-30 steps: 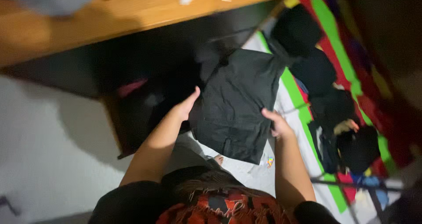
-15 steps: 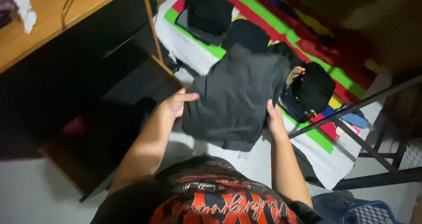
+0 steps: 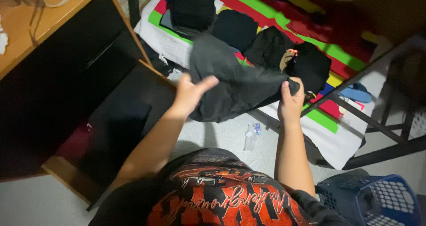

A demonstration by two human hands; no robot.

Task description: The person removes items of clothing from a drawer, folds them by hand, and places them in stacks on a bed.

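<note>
Garment dark grey, folded, creased, held by right hand.

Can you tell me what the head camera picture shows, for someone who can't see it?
A person's two hands, left hand and right hand, hold a dark folded garment above more folded dark clothes on a striped blanket.

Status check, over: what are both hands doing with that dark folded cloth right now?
Right hand gripping dark grey folded garment at its edge. Left hand open, against its other side. Garment held up off the floor; black folded clothes on striped mat behind.
</note>
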